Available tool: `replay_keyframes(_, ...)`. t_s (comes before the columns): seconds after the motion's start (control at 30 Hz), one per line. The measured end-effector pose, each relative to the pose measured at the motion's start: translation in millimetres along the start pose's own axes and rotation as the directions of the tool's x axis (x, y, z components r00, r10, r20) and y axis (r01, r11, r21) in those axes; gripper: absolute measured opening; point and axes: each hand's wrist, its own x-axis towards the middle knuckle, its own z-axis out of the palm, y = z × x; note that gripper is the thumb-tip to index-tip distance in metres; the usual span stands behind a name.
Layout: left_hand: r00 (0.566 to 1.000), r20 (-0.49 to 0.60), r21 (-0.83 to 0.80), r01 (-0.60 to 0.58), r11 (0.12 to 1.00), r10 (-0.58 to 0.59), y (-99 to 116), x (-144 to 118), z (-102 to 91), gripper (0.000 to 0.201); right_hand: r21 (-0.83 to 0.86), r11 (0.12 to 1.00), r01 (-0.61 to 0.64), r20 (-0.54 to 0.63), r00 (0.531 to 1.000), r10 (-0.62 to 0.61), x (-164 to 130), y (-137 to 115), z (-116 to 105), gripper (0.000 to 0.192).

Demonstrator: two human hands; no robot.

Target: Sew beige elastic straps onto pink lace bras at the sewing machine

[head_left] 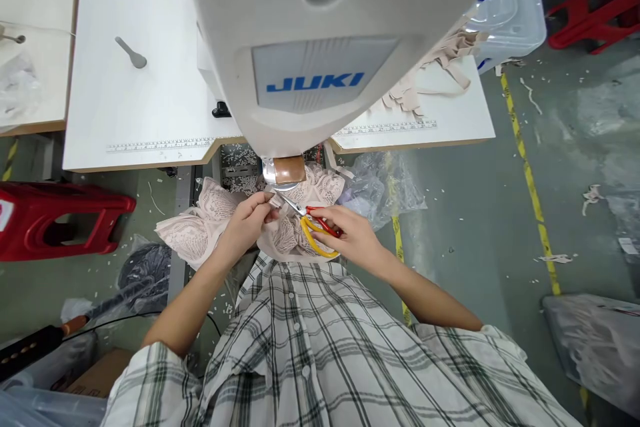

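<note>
Pale pink lace fabric (pixel 210 223) is trimmed beneath the white sewing machine head (pixel 320 40).

Small scissors with yellow and red handles (pixel 313 225) are gripped by the closed right hand (pixel 353 235), long axis slanted, blades pointed up-left toward the left hand (pixel 247 221), whose fingers are pinched shut on the lace edge just below the machine.

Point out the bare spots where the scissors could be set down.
Free: the white table between the grey spoon-shaped tool and the printed ruler. Crowded: the lap, where the left hand pinches lace fabric and the right hand holds scissors.
</note>
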Motion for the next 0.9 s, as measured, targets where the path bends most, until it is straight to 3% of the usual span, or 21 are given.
replay_keyframes(0.23,0.995,-0.018,0.132,-0.098,0.986,0.102,5,-1,-7.5,0.033,0.077,0.997,0.009,-0.081,0.997,-0.003,-9,2,11,0.05)
replay_keyframes(0.37,0.995,0.007,0.235,-0.101,0.967,0.103,8,0,-6.9,0.032,0.075,0.997,0.034,-0.067,0.997,-0.029,3,-4,16,0.05)
replay_keyframes(0.53,0.995,-0.012,0.301,-0.088,0.95,0.096,9,-1,-8.6,0.029,0.083,0.996,-0.028,-0.02,0.999,0.029,16,-7,17,0.044)
replay_keyframes(0.9,0.987,-0.095,0.193,-0.108,0.975,0.128,8,-4,-10.7,0.031,0.179,0.973,-0.148,-0.028,0.987,0.156,1,-1,13,0.033)
